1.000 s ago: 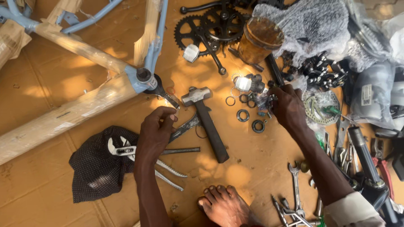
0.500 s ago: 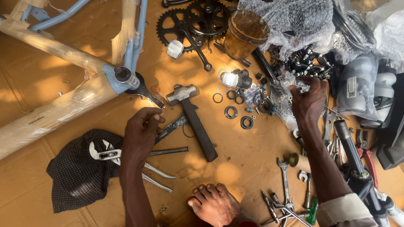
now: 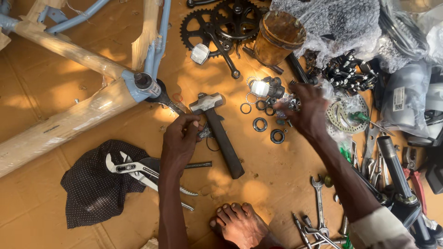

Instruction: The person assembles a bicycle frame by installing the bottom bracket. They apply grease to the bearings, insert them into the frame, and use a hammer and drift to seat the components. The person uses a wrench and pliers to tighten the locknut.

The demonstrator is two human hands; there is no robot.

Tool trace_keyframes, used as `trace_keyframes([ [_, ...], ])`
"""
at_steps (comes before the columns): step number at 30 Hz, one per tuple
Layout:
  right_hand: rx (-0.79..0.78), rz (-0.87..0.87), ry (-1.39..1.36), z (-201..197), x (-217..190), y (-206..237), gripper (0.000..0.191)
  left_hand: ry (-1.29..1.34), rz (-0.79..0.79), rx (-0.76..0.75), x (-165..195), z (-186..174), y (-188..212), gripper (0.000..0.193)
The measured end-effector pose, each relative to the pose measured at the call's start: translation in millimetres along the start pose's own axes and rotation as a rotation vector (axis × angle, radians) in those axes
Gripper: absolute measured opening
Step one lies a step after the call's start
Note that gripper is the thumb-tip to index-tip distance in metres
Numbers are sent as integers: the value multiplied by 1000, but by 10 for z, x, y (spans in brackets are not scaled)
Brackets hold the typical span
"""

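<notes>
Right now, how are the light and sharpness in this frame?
Head view: dappled sun patches on the cardboard, glare on the reflector; right hand slightly motion-blurred, left hand and hammer sharp; bubble wrap washed out.

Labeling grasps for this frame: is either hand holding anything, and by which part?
Left hand pinches a small dark metal part by its near end. Right hand reaches over the loose bearing rings; any hold there cannot be told.

Small metal part (image 3: 205, 133), perhaps pinched, beside hammer (image 3: 218, 132).
</notes>
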State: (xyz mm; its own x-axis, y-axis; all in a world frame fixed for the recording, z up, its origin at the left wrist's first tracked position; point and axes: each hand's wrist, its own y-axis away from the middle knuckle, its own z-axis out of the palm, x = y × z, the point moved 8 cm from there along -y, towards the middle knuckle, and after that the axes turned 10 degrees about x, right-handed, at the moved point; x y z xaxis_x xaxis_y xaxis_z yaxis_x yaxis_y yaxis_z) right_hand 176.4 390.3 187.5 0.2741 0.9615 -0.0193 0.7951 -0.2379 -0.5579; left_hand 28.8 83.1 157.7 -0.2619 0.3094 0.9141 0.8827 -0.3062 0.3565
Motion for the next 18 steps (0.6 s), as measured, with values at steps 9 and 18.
trace_keyframes([
  [9,-136,436,-542,552,604,-108,39,0,-33,48,-36,-113,25,28],
  [18,-426,214,-111,8,365,498,52,144,40,396,-279,-330,-142,25],
])
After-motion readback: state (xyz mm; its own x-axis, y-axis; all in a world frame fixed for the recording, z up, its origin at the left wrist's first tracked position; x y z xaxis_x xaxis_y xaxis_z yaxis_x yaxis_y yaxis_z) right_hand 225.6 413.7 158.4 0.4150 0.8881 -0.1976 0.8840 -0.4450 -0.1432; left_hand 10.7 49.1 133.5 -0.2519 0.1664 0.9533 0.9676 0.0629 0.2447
